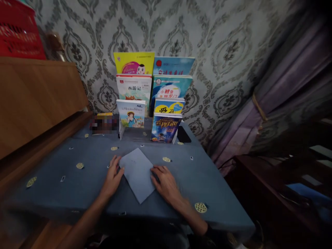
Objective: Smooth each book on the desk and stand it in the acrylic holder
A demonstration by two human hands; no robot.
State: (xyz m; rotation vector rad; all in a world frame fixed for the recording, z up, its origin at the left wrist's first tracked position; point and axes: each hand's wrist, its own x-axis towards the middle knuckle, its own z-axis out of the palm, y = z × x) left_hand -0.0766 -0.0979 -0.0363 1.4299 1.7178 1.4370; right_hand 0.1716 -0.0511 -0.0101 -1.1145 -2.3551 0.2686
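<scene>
A pale blue sheet of paper [137,174] lies on the table, turned so that one corner faces away from me. I cannot make out whether it is folded or a thin booklet. At its left corner, my left hand [113,174] has thumb and fingers closed around the edge. My right hand [166,183] holds the right side, its curled fingers covering that corner.
Behind the paper, a clear stand holds several picture books in two columns, including a white book [131,116] and a dark blue book [166,128]. A black phone [183,134] lies right of it. A wooden cabinet [38,103] borders the left; a purple curtain [249,121] hangs right.
</scene>
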